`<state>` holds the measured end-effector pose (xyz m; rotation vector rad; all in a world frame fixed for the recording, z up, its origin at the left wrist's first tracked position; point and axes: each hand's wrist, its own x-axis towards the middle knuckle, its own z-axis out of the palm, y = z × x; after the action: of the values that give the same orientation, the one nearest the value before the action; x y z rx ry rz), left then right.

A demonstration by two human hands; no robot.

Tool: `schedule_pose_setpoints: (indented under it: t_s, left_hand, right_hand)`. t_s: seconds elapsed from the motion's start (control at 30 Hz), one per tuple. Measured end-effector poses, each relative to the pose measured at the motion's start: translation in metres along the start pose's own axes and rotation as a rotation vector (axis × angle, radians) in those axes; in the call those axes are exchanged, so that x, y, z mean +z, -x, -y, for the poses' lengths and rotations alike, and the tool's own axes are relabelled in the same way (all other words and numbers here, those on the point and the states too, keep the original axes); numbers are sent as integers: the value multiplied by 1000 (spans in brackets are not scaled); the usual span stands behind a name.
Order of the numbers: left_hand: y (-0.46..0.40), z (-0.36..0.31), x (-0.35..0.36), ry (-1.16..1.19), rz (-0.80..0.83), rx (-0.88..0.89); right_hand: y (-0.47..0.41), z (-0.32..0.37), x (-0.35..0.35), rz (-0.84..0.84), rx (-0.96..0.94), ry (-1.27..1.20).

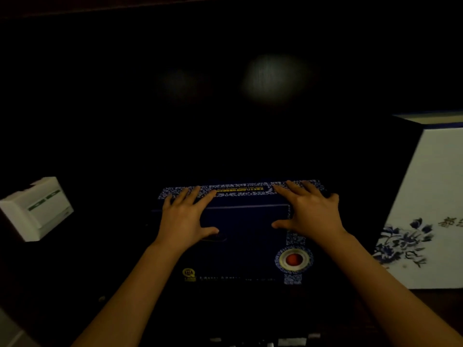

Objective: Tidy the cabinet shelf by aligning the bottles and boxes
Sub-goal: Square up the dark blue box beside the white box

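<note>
A dark blue box (243, 236) with a blue-and-white patterned edge band and a red round seal stands in the middle of the dim shelf. My left hand (185, 219) lies flat on its upper left part, fingers spread and reaching the patterned top edge. My right hand (307, 209) rests the same way on the upper right part. Neither hand is closed around the box. To the right stands a tall white box (431, 209) painted with blue flowers. A small white box (37, 209) with green marks sits tilted at the left.
The cabinet interior is very dark, with two faint light patches on the back wall (273, 78). The shelf's front edge (288, 341) shows pale bits at the bottom. Dark gaps separate the blue box from the boxes on either side.
</note>
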<state>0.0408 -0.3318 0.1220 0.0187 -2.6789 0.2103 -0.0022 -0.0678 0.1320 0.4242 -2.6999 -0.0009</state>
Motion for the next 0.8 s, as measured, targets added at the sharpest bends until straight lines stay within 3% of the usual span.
schedule_pose_setpoints:
  t_s: [0.37, 0.47, 0.53, 0.8]
  left_hand:
    - [3, -8, -8, 77, -24, -39]
    - [9, 36, -16, 158, -75, -216]
    - [14, 48, -14, 279, 14, -278]
    - [23, 32, -7, 271, -10, -279]
  right_hand:
    - [1, -8, -13, 21, -3, -44]
    - [2, -10, -11, 13, -24, -53]
    - [3, -15, -12, 34, -28, -83]
    - [11, -19, -5, 2, -15, -183]
